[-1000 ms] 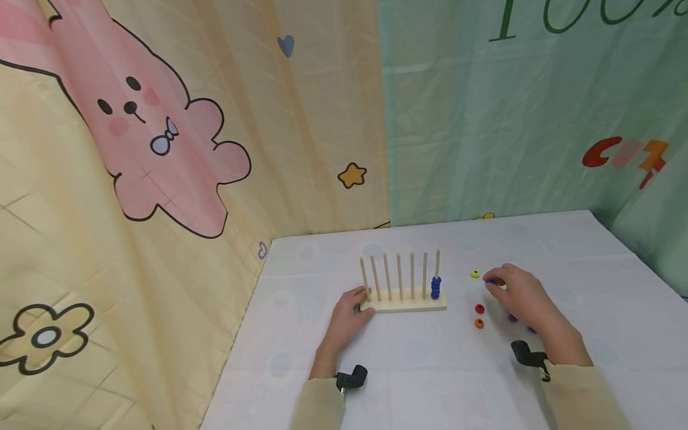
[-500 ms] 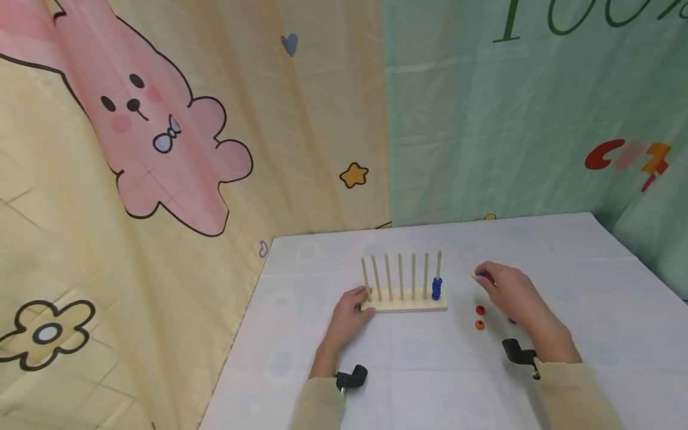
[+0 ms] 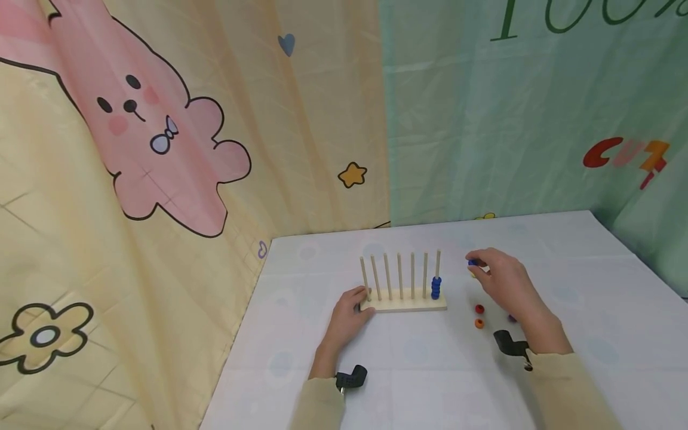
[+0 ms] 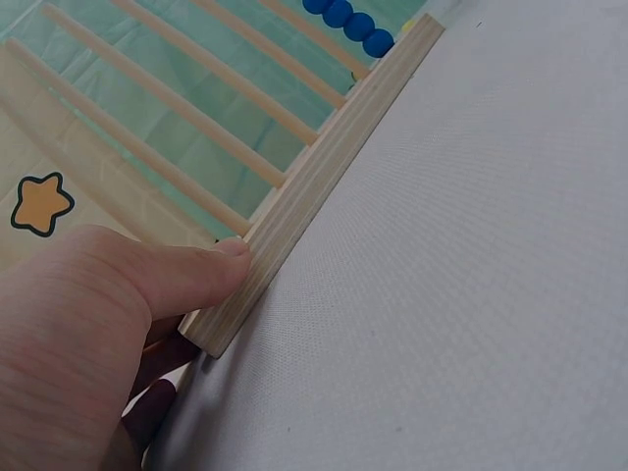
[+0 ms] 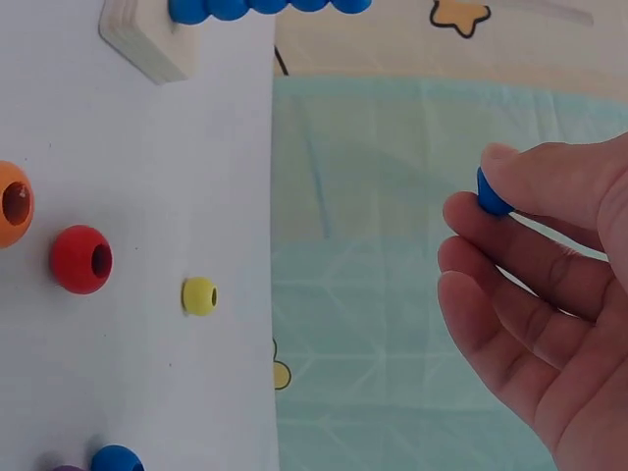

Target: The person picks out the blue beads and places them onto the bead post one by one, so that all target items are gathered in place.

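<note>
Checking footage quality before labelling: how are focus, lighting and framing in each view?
Head view: even soft light, faint shadows, blue bead tiny. Left wrist view: tilted, thumb on the wooden rack sharp. Right wrist view: tilted, blue bead sharp in the fingertips.

The right hand (image 3: pixel 507 283) is covering most of the blue bead (image 5: pixel 492 196) it is pinching; only a sliver is showing. In the head view it is also hiding most of the yellow bead (image 3: pixel 473 273) and purple bead (image 3: pixel 511 318). The right wrist view's bottom edge is cutting off the purple bead and a loose blue bead (image 5: pixel 116 459); its top edge is clipping the stacked beads (image 5: pixel 265 8). The left hand (image 4: pixel 88 324) is running off the left wrist view's edges.
</note>
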The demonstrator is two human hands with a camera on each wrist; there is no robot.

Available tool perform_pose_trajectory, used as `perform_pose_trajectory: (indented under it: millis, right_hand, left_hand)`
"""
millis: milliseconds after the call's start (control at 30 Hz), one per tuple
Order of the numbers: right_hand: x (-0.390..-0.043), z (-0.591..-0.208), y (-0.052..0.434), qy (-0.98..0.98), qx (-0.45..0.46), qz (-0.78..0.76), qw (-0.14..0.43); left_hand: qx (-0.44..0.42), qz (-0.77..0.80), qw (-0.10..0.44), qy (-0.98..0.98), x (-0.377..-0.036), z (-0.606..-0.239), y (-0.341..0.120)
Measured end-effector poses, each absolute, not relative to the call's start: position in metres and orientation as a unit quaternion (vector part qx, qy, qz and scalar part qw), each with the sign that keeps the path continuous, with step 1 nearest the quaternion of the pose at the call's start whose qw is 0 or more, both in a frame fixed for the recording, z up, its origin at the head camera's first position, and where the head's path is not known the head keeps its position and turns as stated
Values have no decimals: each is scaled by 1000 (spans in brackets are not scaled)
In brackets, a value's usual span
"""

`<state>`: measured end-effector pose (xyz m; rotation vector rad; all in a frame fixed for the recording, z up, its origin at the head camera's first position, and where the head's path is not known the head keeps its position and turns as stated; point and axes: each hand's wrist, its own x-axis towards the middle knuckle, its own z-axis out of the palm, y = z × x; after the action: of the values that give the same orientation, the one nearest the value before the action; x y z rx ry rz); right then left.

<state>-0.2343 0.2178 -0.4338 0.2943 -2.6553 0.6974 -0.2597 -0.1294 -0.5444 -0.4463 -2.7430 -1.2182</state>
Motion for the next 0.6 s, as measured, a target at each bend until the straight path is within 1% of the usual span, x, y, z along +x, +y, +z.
perform_pose_trajectory:
  millis: [367, 600]
  right_hand:
    - [-238, -419, 206, -936, 124, 250, 215]
    - [-236, -411, 197, -929, 128, 263, 228]
  left_hand:
    - [-154, -399, 63, -902, -259, -543, -130]
    - [-151, -404, 55, -901, -259, -544, -129]
